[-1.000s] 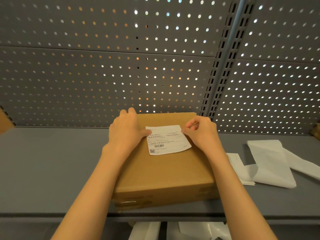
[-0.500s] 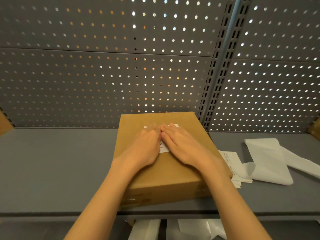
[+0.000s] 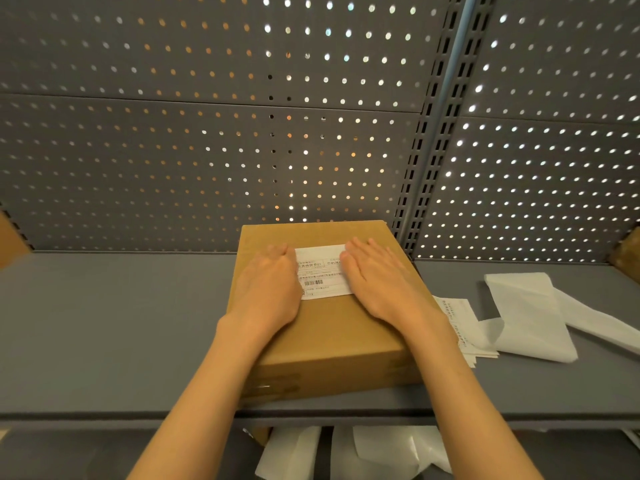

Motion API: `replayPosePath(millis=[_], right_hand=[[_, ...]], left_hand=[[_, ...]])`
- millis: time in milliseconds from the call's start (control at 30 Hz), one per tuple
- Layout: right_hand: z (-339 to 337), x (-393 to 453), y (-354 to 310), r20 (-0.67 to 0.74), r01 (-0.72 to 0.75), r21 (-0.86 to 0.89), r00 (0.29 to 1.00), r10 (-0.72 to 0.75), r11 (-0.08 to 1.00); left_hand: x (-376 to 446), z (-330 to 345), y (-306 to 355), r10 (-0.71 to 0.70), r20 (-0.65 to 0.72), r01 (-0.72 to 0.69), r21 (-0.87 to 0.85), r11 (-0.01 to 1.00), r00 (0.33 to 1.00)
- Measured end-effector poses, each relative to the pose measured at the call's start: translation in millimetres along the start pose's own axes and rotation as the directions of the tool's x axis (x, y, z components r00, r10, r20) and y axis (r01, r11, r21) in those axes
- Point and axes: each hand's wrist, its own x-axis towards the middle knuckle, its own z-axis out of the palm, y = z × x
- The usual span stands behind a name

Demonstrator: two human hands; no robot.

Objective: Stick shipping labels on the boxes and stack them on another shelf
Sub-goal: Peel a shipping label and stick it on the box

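Head view: left hand and right hand press flat, fingers straight, gripping nothing, on the label atop the box at 6 o'clock on the shelf. Stiff cardboard, probably light; grip its side edges.

One head-worn view looks forward and down from just above and in front of the cardboard box, close enough that both forearms fill the lower frame. It faces the perforated back panel rising behind the box, with the grey shelf spreading to either side.
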Motion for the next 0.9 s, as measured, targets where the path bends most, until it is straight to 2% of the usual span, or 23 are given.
replayPosePath(millis=[67,133,267,367,567,767,900], right_hand=[[-3,-6,-3,-0.037,0.043,-0.009,0.998,-0.043,0.999],[-6,-12,-10,-0.063,0.121,-0.032,0.99,-0.123,0.992],[1,-19,-23,-0.018,0.205,-0.046,0.978,-0.206,0.978],[5,-22,-18,0.023,0.178,-0.05,0.984,-0.177,0.983],[2,-29,-3,-0.002,0.112,-0.063,0.994,-0.112,0.992],[-7,-39,14,-0.017,0.04,-0.082,0.999,-0.041,0.996],[-8,-44,12,-0.058,0.044,-0.063,0.997,-0.048,0.997]], left_hand=[[-4,-3,1,-0.007,-0.046,0.009,0.041,0.999,0.999],[-6,-1,2,0.073,-0.059,-0.073,0.011,0.997,0.996],[-12,5,14,0.188,0.027,-0.184,-0.105,0.977,0.982],[-16,9,14,0.142,0.073,-0.134,-0.106,0.985,0.987],[-23,4,11,0.087,0.062,-0.082,-0.084,0.993,0.994],[-35,-7,7,-0.005,0.034,0.005,-0.02,1.0,0.999],[-43,-11,8,-0.069,-0.037,0.068,-0.025,0.997,0.997]])
